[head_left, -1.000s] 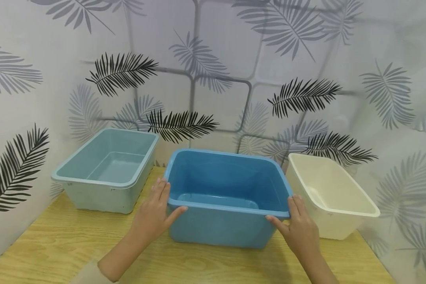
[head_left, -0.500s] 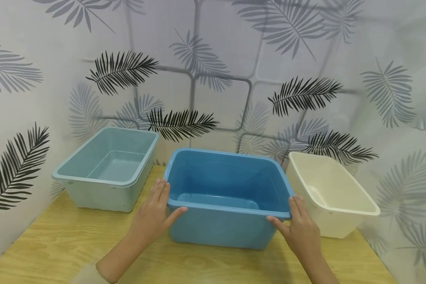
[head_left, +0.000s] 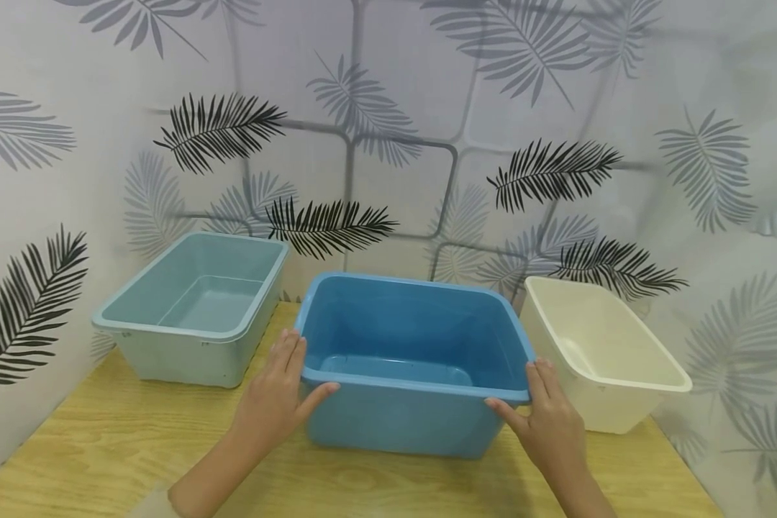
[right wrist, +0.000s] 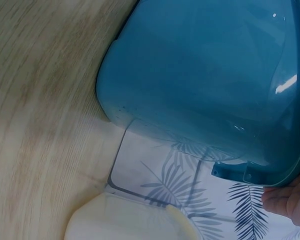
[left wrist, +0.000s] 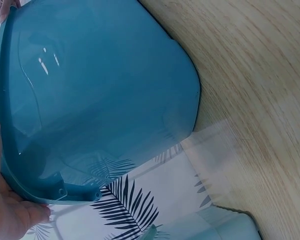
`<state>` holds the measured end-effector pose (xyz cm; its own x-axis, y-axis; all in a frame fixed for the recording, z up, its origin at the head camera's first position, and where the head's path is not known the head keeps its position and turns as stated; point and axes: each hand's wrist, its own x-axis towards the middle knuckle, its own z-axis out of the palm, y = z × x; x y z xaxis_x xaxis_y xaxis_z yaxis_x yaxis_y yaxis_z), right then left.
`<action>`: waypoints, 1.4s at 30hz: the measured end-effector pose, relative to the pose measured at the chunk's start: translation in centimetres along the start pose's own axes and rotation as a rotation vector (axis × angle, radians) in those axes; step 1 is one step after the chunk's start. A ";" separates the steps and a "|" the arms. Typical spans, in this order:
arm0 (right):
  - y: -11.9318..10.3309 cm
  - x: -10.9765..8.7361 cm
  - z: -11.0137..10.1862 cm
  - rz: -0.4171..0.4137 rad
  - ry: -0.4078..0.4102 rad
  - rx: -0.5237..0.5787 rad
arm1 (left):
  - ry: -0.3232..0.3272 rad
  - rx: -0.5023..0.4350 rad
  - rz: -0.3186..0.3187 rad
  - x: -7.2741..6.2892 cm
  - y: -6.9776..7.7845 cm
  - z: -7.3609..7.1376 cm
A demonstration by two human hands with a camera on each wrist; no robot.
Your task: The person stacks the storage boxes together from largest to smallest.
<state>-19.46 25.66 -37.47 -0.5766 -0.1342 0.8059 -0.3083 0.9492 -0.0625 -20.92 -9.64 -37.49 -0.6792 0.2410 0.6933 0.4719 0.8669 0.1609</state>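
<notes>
A deep blue plastic basin (head_left: 401, 421) stands on the wooden table at the middle of the head view, its inside bare. My left hand (head_left: 268, 396) holds its near left corner, fingers along the side rim and thumb across the front. At the near right corner, my right hand (head_left: 550, 424) holds the rim in the same manner. The left wrist view shows fingertips (left wrist: 35, 212) against the underside of the rim. Part of the right hand (right wrist: 290, 197) shows beside the basin's rim in the right wrist view.
A pale blue-green basin (head_left: 181, 360) stands at the back left of the wooden table (head_left: 129, 439). To the right, close beside the blue basin, is a cream basin (head_left: 605, 406). A leaf-patterned wall covering (head_left: 414, 194) rises behind them.
The blue basin's left side has shifted very slightly left and toward me, with my left hand along with it. My right hand stays at its corner. The other basins stay put.
</notes>
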 end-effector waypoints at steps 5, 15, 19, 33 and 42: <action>-0.1 0.0 -0.2 -0.016 0.013 -0.009 | -0.003 0.006 -0.001 -0.1 0.0 -0.1; -0.2 -0.2 -0.3 -0.010 0.018 0.001 | 0.015 0.009 0.013 -0.3 0.2 -0.4; -0.3 -0.3 -0.3 -0.011 0.022 0.004 | 0.023 0.013 0.016 -0.5 0.2 -0.4; -0.4 -0.8 -0.5 -0.028 0.047 0.029 | 0.106 0.001 0.044 -0.9 0.4 -0.4; -0.7 -1.1 -0.9 0.057 -0.069 0.090 | 0.047 -0.074 -0.017 -1.2 0.4 -0.5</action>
<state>-17.94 25.41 -37.73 -0.6450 -0.1026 0.7573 -0.3382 0.9269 -0.1625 -19.65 -9.78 -37.91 -0.6616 0.2041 0.7216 0.5015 0.8358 0.2234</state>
